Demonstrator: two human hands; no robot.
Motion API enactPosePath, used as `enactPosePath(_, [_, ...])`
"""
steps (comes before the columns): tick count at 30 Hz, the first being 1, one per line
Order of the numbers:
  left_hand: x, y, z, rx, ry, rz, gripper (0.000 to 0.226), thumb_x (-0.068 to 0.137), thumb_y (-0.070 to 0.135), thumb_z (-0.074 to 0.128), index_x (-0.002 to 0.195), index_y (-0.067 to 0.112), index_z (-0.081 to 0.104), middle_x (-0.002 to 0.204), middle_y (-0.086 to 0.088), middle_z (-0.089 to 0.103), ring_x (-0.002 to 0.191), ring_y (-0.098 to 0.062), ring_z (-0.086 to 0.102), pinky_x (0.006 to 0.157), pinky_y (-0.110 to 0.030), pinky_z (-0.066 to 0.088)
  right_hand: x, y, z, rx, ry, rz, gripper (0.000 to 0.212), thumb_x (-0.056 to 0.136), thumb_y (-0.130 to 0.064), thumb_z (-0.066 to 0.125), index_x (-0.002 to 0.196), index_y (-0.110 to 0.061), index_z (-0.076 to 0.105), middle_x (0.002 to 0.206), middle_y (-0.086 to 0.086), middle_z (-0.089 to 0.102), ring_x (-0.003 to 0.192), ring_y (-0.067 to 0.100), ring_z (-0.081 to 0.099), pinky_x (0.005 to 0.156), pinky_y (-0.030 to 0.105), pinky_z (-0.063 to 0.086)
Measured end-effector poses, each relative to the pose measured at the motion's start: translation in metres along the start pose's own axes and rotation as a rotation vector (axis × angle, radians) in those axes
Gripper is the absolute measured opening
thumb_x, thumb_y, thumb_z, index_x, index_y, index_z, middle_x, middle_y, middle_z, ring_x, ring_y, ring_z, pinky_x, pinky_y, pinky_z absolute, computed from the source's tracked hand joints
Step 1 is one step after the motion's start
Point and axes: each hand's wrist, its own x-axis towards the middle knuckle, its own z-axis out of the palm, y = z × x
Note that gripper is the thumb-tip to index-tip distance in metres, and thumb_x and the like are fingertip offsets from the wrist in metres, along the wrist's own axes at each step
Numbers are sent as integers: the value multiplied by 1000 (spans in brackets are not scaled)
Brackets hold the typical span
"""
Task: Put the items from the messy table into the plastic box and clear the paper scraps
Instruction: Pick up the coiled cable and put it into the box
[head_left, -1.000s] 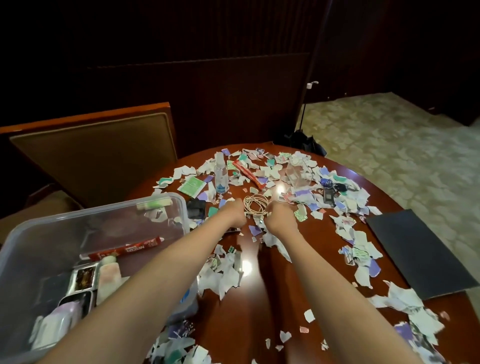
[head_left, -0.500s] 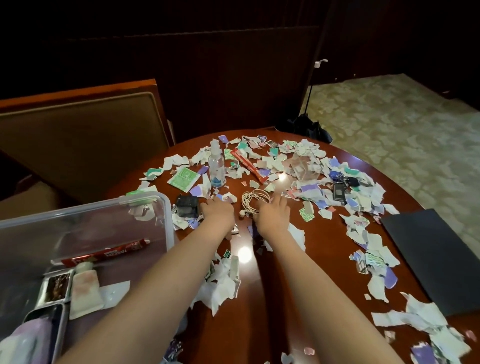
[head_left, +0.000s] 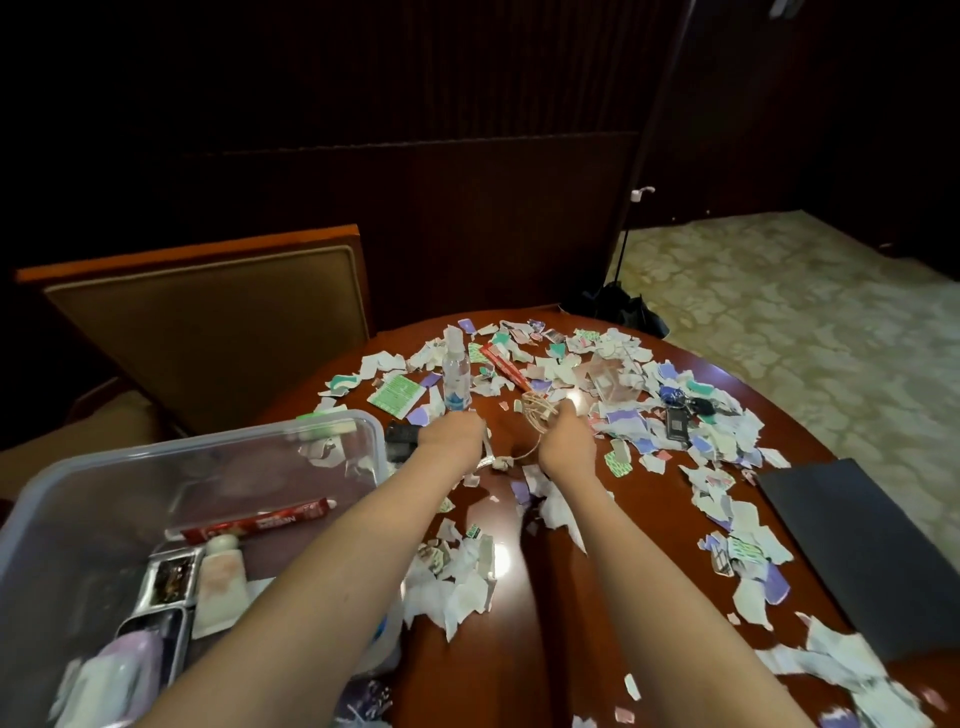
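Note:
A coiled cream earphone cable (head_left: 537, 413) is lifted slightly off the round wooden table (head_left: 467, 665). My right hand (head_left: 567, 441) grips the coil from below. The cable's loose end with the earbuds (head_left: 501, 462) trails down toward my left hand (head_left: 449, 437). That hand is curled just left of the earbuds, and its fingers are hidden. The clear plastic box (head_left: 332, 423) stands at the left with a red tube (head_left: 254, 522), a white tube and a tin inside. Torn paper scraps (head_left: 737, 525) cover much of the table.
A spray bottle (head_left: 456, 371), a red stick pack (head_left: 504, 368), a green packet (head_left: 397, 395), a black object (head_left: 400, 441), keys (head_left: 680, 410) and a clear case (head_left: 610, 382) lie among the scraps. A dark mat (head_left: 857, 545) is at the right. A chair (head_left: 208, 332) stands behind the box.
My right hand has closed on the cable coil and raised it from the table. My left hand stayed close beside it. The view shifted a little.

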Motion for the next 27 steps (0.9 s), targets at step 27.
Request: enactPosePath(27, [-135, -228, -55, -364, 254, -193, 31, 96, 22, 52, 125, 17, 60, 129, -6, 59, 119, -22, 54, 96, -32, 42, -112, -160, -26, 752, -149, -174, 15, 103, -15, 29, 102, -8, 42, 96, 11, 49, 75, 17, 54, 68, 32, 54])
